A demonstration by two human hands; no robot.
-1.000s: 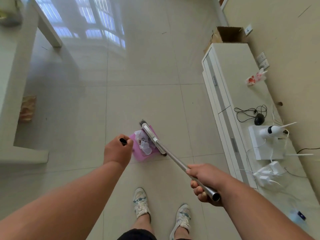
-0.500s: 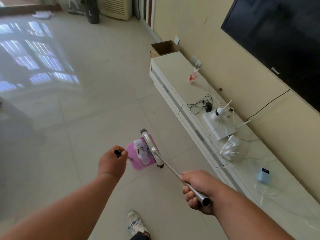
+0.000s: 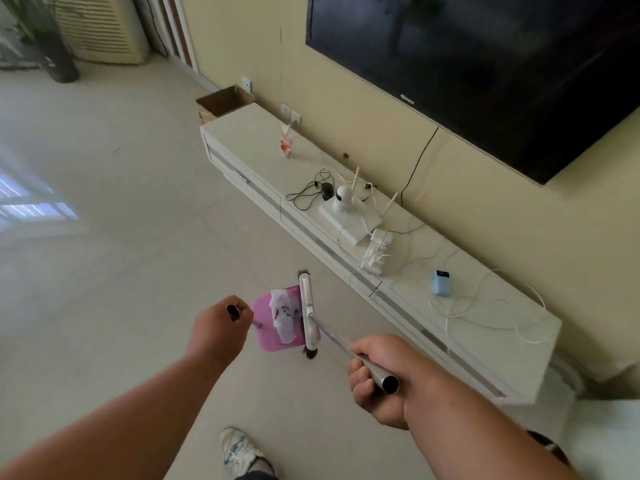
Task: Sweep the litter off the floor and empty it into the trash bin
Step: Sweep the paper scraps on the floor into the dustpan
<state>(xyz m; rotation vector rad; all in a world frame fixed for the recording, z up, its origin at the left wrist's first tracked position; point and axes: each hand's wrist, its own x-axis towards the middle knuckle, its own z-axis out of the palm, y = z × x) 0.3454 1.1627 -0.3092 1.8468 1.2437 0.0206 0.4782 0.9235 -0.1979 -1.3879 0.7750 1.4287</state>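
Observation:
A pink dustpan [image 3: 266,327] sits low over the tiled floor with crumpled white litter [image 3: 284,315] lying in it. My left hand [image 3: 216,332] is closed around the dark top of the dustpan's handle. A broom with a white head [image 3: 308,315] and dark bristles rests against the dustpan's right edge, beside the litter. My right hand [image 3: 375,379] grips the top end of the broom's silver pole [image 3: 341,342]. No trash bin is clearly in view.
A long white TV cabinet [image 3: 460,327] runs along the right, carrying a router, cables, a camera and a blue device. A dark TV hangs above. An open cardboard box [image 3: 223,100] stands at the cabinet's far end. A plant pot and radiator cover are top left. My shoe [image 3: 239,450] is below.
My view has swung right and up: the TV and wall have come into sight. Both hands keep their grips, and the dustpan with the litter and the broom stay together.

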